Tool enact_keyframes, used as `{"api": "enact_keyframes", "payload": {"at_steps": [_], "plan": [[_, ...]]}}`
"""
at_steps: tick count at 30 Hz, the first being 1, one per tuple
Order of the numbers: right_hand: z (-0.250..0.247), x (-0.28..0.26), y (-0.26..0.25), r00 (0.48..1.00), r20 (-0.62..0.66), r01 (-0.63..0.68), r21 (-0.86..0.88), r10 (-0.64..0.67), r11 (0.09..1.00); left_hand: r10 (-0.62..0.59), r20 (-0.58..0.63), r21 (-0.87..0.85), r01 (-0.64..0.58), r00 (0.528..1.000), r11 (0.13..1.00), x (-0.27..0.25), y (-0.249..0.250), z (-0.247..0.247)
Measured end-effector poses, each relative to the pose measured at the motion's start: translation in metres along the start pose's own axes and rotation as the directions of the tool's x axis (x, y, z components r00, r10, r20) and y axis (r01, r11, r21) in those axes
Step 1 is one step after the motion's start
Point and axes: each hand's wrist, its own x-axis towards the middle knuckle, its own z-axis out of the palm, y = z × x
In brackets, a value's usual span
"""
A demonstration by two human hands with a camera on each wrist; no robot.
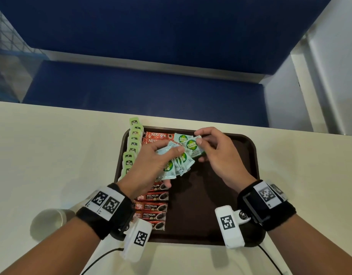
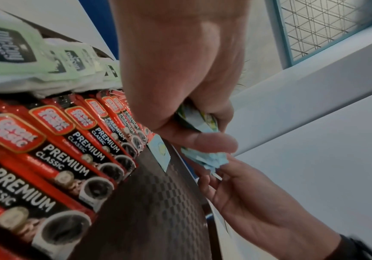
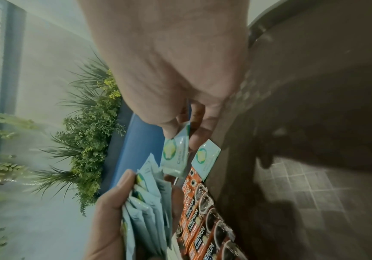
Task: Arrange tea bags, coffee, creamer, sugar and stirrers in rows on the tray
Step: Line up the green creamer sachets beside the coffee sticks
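Observation:
A dark brown tray lies on the cream table. Green tea bags run down its left edge, with red coffee sticks in a column beside them. My left hand grips a fan of pale-blue sugar sachets above the tray. My right hand pinches one sachet just above the tray's far part. Another sachet lies flat there, beside the top coffee sticks.
A metal cup stands on the table left of my left wrist. Beyond the far edge is a blue bench. Cables trail over the near edge. The tray's right half is bare.

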Motion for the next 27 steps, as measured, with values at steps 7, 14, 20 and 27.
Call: {"api": "enact_keyframes", "payload": {"at_steps": [7, 14, 20, 27], "plan": [[0.010, -0.005, 0.007, 0.977, 0.121, -0.209, 0.368, 0.176, 0.906, 0.028, -0.109, -0.014, -0.030, 0.994, 0.999, -0.001, -0.009, -0.003], [0.006, -0.007, 0.020, 0.979, 0.125, -0.165, -0.001, 0.164, 0.986, 0.129, -0.021, 0.342, -0.114, 0.991, 0.933, -0.004, -0.007, -0.016], [0.017, 0.004, 0.044, 0.966, -0.118, -0.222, 0.064, 0.228, 0.973, 0.136, -0.185, 0.261, -0.085, 0.973, 0.962, -0.005, -0.010, -0.022], [0.030, 0.015, 0.050, 0.964, -0.254, -0.129, -0.190, 0.079, 0.973, 0.111, -0.189, 0.187, -0.075, 0.976, 0.980, -0.010, -0.007, -0.029]]}}
